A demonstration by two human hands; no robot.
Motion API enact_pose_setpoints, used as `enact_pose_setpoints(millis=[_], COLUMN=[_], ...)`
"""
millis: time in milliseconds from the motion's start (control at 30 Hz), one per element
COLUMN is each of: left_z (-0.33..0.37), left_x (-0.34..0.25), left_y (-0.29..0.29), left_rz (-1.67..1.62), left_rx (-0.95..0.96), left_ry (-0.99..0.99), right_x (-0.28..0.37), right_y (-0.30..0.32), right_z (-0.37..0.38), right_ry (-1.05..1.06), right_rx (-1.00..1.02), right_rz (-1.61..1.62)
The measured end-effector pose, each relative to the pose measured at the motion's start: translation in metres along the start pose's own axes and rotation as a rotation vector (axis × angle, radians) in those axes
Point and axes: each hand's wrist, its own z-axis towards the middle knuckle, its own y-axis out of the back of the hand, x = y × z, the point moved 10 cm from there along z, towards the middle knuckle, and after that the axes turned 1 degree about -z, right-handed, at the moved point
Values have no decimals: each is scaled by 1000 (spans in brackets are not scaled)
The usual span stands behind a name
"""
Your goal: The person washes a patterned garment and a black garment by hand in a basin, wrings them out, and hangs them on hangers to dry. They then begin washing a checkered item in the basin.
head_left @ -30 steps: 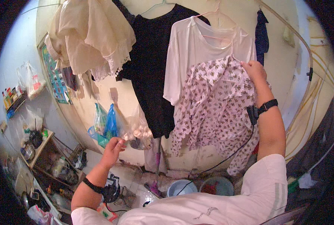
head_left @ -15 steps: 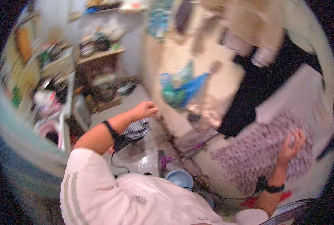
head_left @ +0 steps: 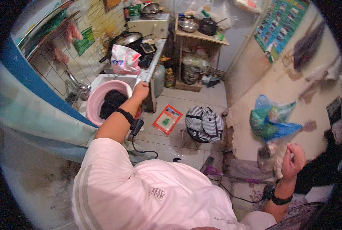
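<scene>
My left hand (head_left: pixel 141 91) is held up with its fingers curled in, beside the right rim of a pink basin (head_left: pixel 92 100) and close to the counter edge. Nothing shows in it. Dark, wet-looking cloth (head_left: pixel 113 104) lies in the basin, which sits in a white sink (head_left: pixel 100 79). On the right, my right hand (head_left: pixel 293 160) hangs in the air with loosely closed fingers and nothing visible between them. Behind it, blue and green plastic bags (head_left: pixel 272 122) hang against the wall. Black straps with small devices circle both wrists.
A striped backpack (head_left: pixel 204 124) stands on a stool ahead, near a red-edged packet (head_left: pixel 167 119) on the floor. A white bag (head_left: pixel 125 59) and a wok (head_left: pixel 128 38) occupy the counter. Farther back is a wooden shelf (head_left: pixel 201 35) with pots. A light curtain (head_left: pixel 44 103) hangs at left.
The view has swung left, bringing the sink and basin in fully. My right hand no longer appears over the patterned pinkish cloth. My left hand now appears beside the basin.
</scene>
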Motion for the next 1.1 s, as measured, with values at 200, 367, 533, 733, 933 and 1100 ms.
enact_pose_setpoints(millis=[200, 367, 533, 733, 933, 1100], left_z=[13, -16, -27, -19, -14, -21], left_x=[169, 292, 336, 343, 332, 324], left_y=[64, 101, 86, 75, 88, 124], left_rz=[473, 353, 181, 203, 410, 31], left_rx=[170, 131, 211, 223, 262, 125], left_ry=[561, 882, 816, 678, 712, 867], right_x=[34, 67, 75, 74, 95, 191], right_y=[-131, -203, -262, -368, -539, -684], right_z=[82, 142, 180, 226, 281, 301], right_ry=[12, 161, 234, 235, 142, 157], right_rx=[58, 46, 90, 179, 341, 699], right_rz=[126, 227, 251, 424, 828, 1115])
